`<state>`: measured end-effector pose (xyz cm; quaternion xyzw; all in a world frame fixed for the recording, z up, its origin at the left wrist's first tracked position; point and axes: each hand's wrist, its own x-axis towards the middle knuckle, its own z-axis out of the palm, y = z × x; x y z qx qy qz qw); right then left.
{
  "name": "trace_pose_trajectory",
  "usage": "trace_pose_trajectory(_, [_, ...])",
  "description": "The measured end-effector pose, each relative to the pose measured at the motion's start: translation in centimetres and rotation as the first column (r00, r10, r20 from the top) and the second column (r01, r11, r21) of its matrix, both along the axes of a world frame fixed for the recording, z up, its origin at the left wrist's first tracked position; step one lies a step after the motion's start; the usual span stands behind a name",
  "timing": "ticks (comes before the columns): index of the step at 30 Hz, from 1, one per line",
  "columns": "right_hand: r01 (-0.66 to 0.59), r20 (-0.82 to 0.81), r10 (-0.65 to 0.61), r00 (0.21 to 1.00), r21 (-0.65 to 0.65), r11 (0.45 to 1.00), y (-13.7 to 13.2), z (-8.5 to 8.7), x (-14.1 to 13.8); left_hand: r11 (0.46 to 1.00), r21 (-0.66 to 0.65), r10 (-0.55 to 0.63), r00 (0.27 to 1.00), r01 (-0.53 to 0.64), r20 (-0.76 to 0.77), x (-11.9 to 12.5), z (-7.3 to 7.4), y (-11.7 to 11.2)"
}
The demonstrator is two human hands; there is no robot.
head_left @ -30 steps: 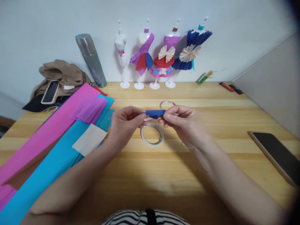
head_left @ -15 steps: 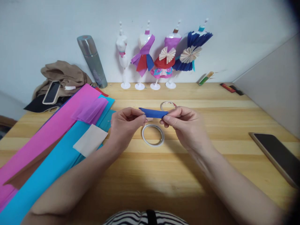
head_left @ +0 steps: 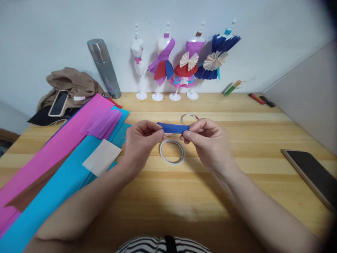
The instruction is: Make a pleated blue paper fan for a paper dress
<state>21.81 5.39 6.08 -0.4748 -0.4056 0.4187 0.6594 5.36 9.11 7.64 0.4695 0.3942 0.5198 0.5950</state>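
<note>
A short strip of dark blue crepe paper [head_left: 173, 128] is stretched level between my hands, above the wooden table. My left hand [head_left: 143, 140] pinches its left end between thumb and fingers. At the other end my right hand [head_left: 207, 138] pinches the strip the same way. The fingertips cover both ends. Just below the strip lies a roll of white tape [head_left: 172, 152], flat on the table. Another thin ring of tape [head_left: 184, 116] lies behind it, partly hidden by my right hand.
Pink crepe paper [head_left: 79, 123], blue crepe paper [head_left: 52, 196] and a cream piece [head_left: 102, 157] lie left. Several small dress-form stands [head_left: 157, 97] line the wall beside a thermos [head_left: 105, 70]. A phone [head_left: 310, 172] lies right; a glue bottle [head_left: 232, 88] leans on the wall.
Both hands keep their pinch on the blue strip, which looks slightly flatter and more level. The whole view has shifted very slightly; nothing else has visibly moved.
</note>
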Motion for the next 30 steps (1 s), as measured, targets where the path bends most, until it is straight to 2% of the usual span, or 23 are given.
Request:
trace_pose_trajectory(5, [0.019, 0.047, -0.022, 0.999, 0.077, 0.997, 0.1, -0.1, 0.0, 0.989, 0.144, 0.047, 0.995, -0.034, -0.085, 0.0, -0.3, -0.2])
trace_pose_trajectory(10, [0.063, 0.157, -0.082, 0.984, 0.122, 0.991, -0.2, -0.5, -0.1, 0.946, 0.315, 0.122, 0.983, -0.073, -0.140, -0.2, -1.1, -0.1])
trace_pose_trajectory(12, [0.083, 0.207, -0.109, 0.972, 0.131, 0.988, -0.3, -0.6, -0.1, 0.906, 0.418, 0.161, 0.966, -0.062, -0.204, -0.4, -1.5, 0.1])
trace_pose_trajectory(15, [0.085, 0.276, -0.121, 0.954, 0.138, 0.987, -0.4, -0.8, 0.0, 0.809, 0.588, 0.230, 0.928, -0.014, -0.294, -0.7, -1.9, 0.3])
trace_pose_trajectory(17, [0.085, 0.324, -0.131, 0.937, 0.153, 0.985, -0.5, -0.9, 0.0, 0.752, 0.659, 0.273, 0.907, 0.007, -0.321, -0.8, -1.9, 0.3])
trace_pose_trajectory(19, [0.082, 0.383, -0.149, 0.911, 0.187, 0.979, -0.5, -1.1, 0.1, 0.727, 0.687, 0.295, 0.895, 0.018, -0.335, -0.9, -1.8, 0.3])
trace_pose_trajectory(25, [0.094, 0.513, -0.221, 0.829, 0.262, 0.961, -0.7, -1.1, 0.0, 0.783, 0.622, 0.282, 0.882, 0.015, -0.377, -0.8, -1.3, 0.1])
trace_pose_trajectory(30, [0.124, 0.533, -0.201, 0.822, 0.177, 0.976, -0.7, -1.5, 0.2, 0.785, 0.619, 0.279, 0.877, 0.026, -0.390, -0.7, -1.4, 0.0])
